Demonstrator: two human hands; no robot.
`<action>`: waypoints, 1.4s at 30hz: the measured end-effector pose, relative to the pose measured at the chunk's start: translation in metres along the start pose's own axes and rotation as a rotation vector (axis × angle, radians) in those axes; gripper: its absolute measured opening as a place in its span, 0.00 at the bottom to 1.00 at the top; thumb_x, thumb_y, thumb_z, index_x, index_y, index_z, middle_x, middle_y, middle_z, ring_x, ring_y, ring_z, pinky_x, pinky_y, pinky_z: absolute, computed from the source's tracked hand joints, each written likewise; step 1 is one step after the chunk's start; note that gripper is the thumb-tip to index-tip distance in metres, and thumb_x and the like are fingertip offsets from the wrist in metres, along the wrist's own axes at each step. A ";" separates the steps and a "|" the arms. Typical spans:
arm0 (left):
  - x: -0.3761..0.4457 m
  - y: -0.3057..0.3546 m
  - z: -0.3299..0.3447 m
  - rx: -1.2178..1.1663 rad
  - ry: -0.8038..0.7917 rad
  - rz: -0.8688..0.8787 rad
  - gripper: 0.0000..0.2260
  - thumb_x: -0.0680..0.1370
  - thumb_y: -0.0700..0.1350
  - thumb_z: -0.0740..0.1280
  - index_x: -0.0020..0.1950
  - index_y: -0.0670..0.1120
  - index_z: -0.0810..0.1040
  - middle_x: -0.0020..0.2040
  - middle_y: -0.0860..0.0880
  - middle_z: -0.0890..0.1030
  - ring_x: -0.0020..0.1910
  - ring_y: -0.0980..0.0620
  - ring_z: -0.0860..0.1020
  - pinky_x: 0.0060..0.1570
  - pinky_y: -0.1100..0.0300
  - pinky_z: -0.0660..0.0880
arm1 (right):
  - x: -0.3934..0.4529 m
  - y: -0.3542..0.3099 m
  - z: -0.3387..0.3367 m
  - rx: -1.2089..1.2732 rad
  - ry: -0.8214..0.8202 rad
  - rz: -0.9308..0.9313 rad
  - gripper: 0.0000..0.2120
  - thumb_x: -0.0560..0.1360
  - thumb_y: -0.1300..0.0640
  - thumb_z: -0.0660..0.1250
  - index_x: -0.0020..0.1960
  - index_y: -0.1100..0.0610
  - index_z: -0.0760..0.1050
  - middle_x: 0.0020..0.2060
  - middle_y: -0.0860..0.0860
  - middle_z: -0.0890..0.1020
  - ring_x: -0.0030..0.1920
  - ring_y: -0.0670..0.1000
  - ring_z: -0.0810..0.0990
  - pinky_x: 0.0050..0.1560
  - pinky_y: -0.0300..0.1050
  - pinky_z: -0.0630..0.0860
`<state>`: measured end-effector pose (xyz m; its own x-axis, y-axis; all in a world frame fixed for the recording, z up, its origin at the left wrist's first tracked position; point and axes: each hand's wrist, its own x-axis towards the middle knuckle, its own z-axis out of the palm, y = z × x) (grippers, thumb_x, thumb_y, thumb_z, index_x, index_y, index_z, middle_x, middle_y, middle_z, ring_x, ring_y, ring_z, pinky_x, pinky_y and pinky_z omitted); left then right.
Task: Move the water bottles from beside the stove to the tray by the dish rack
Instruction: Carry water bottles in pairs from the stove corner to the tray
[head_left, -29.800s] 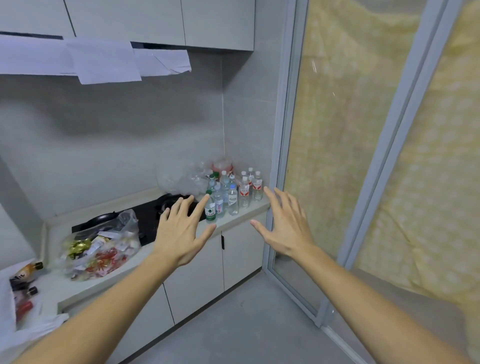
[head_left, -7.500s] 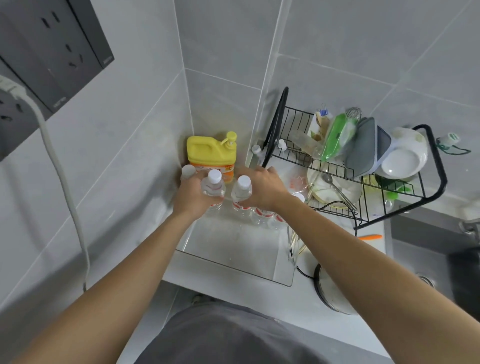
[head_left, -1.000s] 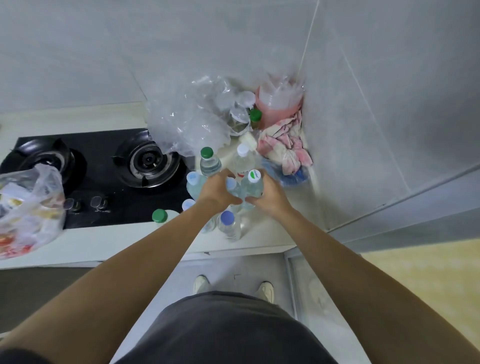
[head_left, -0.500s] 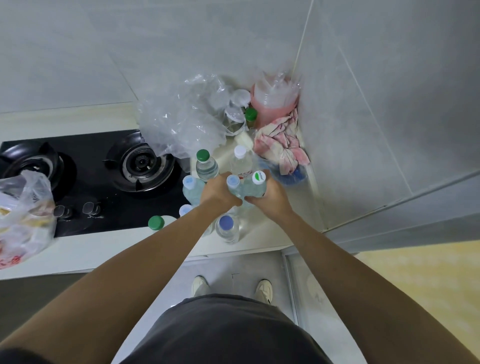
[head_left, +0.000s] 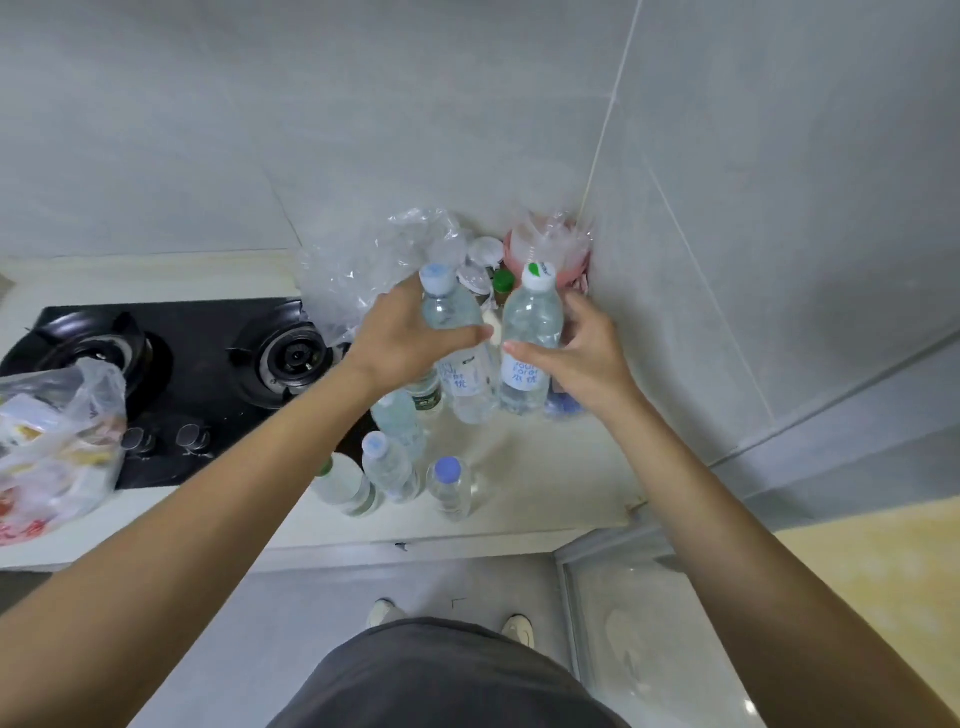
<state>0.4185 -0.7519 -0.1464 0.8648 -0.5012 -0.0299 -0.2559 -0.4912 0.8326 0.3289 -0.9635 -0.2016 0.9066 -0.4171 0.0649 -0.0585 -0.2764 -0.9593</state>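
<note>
My left hand (head_left: 410, 338) grips a clear water bottle with a pale blue cap (head_left: 457, 332), held up above the counter. My right hand (head_left: 582, 353) grips a second clear water bottle with a white and green cap (head_left: 530, 332) beside it. Both bottles are upright and nearly touch. Below them several more water bottles (head_left: 395, 467) stand on the pale counter (head_left: 545, 467) to the right of the black stove (head_left: 208, 374). The tray and dish rack are out of view.
A crumpled clear plastic bag (head_left: 374, 265) and a pink container (head_left: 550, 244) fill the counter's back corner. A plastic bag of packets (head_left: 52, 441) lies at the left front of the stove. Tiled walls close in behind and to the right.
Both hands have lifted their bottles up off the counter, away from the cluster. The bottles now hang higher and further back than half a second ago.
</note>
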 end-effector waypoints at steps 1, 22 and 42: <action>-0.005 0.011 -0.010 -0.023 0.028 0.024 0.25 0.69 0.63 0.79 0.61 0.54 0.79 0.53 0.58 0.86 0.54 0.57 0.84 0.59 0.49 0.81 | 0.001 -0.015 -0.001 0.039 -0.003 -0.025 0.25 0.62 0.50 0.86 0.56 0.48 0.82 0.50 0.49 0.89 0.54 0.53 0.88 0.56 0.60 0.85; -0.273 -0.035 -0.201 -0.664 0.807 -0.073 0.13 0.74 0.55 0.77 0.53 0.50 0.81 0.52 0.46 0.85 0.53 0.46 0.84 0.63 0.40 0.79 | -0.137 -0.216 0.244 0.486 -0.598 -0.126 0.06 0.78 0.60 0.76 0.54 0.54 0.83 0.44 0.45 0.88 0.47 0.44 0.87 0.48 0.38 0.80; -0.717 -0.196 -0.399 -0.570 1.547 -0.243 0.09 0.75 0.47 0.76 0.52 0.47 0.82 0.43 0.53 0.85 0.44 0.56 0.84 0.45 0.62 0.79 | -0.498 -0.335 0.646 0.492 -1.314 -0.149 0.14 0.73 0.53 0.80 0.57 0.56 0.84 0.49 0.52 0.89 0.50 0.51 0.87 0.53 0.48 0.83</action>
<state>0.0211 -0.0123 -0.0672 0.5297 0.8454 0.0693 -0.1818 0.0333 0.9828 0.1675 -0.1035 -0.0902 0.6302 0.7647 0.1344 -0.0266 0.1943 -0.9806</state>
